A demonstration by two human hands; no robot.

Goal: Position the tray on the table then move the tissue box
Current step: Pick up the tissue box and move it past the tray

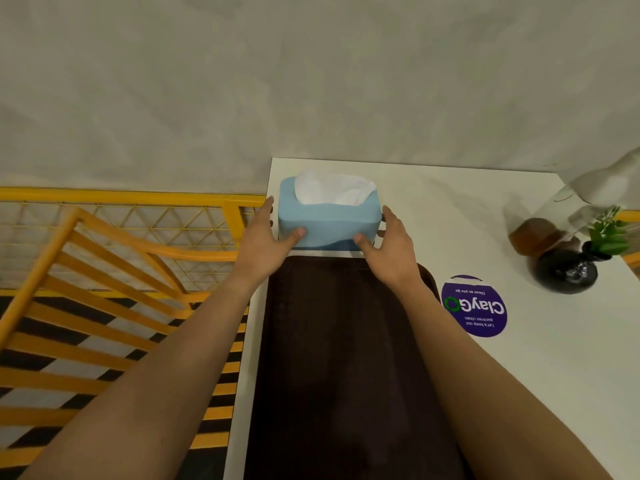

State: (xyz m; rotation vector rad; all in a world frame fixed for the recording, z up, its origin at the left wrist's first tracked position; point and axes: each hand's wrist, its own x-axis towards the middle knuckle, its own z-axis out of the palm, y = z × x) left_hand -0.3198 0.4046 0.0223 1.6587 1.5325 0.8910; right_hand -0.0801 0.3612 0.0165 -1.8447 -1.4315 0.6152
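Both hands bracket the tissue box [327, 221] from its short ends: the left hand [266, 237] presses its palm to the left side with the thumb hooked over the near face, and the right hand [391, 242] mirrors it on the right side, thumb likewise on the front. Each hand is spread and clamped against the box rather than pinching it. The blue box sits at the far left corner of the white worktop [450, 209], just beyond the far rim of the dark tray [346, 358], which already lies flat along the worktop's left edge; that step looks done.

Moving the box is the step in hand. Even inward pressure from both palms should keep the soft-looking sides from buckling, and a level lift would spare the loose white tissue [332, 188] standing out of the top. Whether the box has left the surface cannot be told. To the right, the purple sticker [474, 306] and the black vase [568, 271] with its green sprig stand well clear.
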